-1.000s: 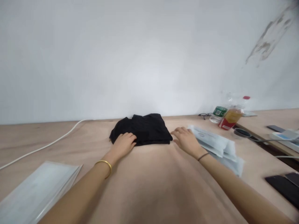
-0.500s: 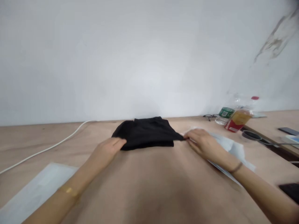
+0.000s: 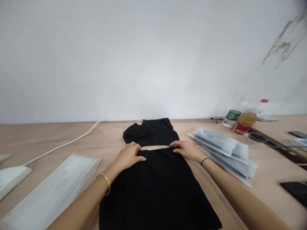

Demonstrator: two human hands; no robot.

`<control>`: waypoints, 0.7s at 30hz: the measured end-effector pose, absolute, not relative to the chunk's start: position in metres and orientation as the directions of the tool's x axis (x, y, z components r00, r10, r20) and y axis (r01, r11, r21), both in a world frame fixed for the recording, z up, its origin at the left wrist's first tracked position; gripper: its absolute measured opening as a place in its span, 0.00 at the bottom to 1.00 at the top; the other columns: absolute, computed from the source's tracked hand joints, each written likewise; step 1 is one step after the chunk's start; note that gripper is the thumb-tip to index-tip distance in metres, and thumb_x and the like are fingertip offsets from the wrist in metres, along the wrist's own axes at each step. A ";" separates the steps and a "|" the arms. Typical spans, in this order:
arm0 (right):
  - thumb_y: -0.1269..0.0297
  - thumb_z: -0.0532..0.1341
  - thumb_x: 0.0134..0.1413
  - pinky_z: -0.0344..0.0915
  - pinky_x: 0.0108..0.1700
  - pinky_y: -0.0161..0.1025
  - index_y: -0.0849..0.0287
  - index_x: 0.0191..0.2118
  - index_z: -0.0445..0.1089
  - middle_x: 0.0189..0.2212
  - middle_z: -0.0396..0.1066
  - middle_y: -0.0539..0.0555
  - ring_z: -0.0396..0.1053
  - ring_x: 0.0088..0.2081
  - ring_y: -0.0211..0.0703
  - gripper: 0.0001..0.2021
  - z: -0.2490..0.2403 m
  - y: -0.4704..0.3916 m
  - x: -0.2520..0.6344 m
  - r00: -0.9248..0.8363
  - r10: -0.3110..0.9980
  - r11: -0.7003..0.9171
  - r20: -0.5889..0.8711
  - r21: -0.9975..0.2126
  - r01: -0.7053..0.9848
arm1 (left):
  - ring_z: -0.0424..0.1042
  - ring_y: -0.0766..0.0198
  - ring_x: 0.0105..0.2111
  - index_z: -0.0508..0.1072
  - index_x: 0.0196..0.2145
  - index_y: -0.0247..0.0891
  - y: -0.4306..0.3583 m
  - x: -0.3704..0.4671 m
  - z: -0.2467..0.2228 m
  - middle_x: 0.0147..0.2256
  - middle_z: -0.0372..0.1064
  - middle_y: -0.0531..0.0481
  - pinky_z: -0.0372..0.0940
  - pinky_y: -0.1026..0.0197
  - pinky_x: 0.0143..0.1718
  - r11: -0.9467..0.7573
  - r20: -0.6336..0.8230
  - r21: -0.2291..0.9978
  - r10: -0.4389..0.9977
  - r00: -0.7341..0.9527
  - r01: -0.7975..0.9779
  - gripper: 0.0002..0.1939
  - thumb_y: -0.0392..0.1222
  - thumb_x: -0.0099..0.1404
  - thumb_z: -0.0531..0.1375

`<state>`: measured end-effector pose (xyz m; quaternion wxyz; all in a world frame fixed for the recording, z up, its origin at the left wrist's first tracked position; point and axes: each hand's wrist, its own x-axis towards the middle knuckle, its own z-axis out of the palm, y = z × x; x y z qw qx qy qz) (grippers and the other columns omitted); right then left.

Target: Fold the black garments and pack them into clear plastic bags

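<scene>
Lying flat: large black cloth [image 3: 160, 191], plain, smooth, straight-sided | just beyond left hand [image 3: 129, 156] and right hand [image 3: 188, 150]: smaller, rumpled black bundle [image 3: 153, 132] | both hands: touching the cloth's far edge, whether pinching cannot be told

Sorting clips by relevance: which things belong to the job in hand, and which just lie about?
Job: front black cloth, left hand and right hand on it; likely rear black cloth.

Lying about: bottles, glasses, cable; apparently bags, unheld.
</scene>
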<state>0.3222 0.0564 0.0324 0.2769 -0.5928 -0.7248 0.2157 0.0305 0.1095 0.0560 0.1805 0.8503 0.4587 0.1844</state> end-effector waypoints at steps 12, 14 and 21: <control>0.79 0.54 0.45 0.60 0.54 0.49 0.54 0.37 0.76 0.43 0.73 0.53 0.67 0.49 0.48 0.19 0.023 0.026 0.343 -0.268 0.945 0.325 0.188 -0.631 0.704 | 0.69 0.58 0.44 0.75 0.32 0.42 0.098 0.003 0.041 0.39 0.73 0.51 0.59 0.54 0.48 -0.613 0.132 0.531 0.741 0.658 0.584 0.12 0.34 0.61 0.51; 0.78 0.54 0.46 0.56 0.57 0.51 0.51 0.40 0.76 0.49 0.70 0.52 0.62 0.54 0.50 0.20 0.030 0.015 0.344 -0.372 0.916 0.388 0.151 -0.567 0.727 | 0.65 0.58 0.50 0.76 0.36 0.45 0.089 -0.002 0.046 0.47 0.72 0.51 0.55 0.52 0.53 -0.695 0.132 0.452 0.673 0.728 0.559 0.18 0.32 0.64 0.47; 0.72 0.60 0.47 0.67 0.40 0.39 0.55 0.39 0.73 0.37 0.75 0.52 0.71 0.39 0.46 0.12 0.046 0.043 0.325 -0.310 0.950 0.289 0.029 -0.447 0.846 | 0.69 0.57 0.33 0.72 0.31 0.39 0.121 0.029 0.061 0.31 0.70 0.51 0.62 0.60 0.34 -0.652 -0.008 0.308 0.726 0.688 0.693 0.12 0.49 0.52 0.64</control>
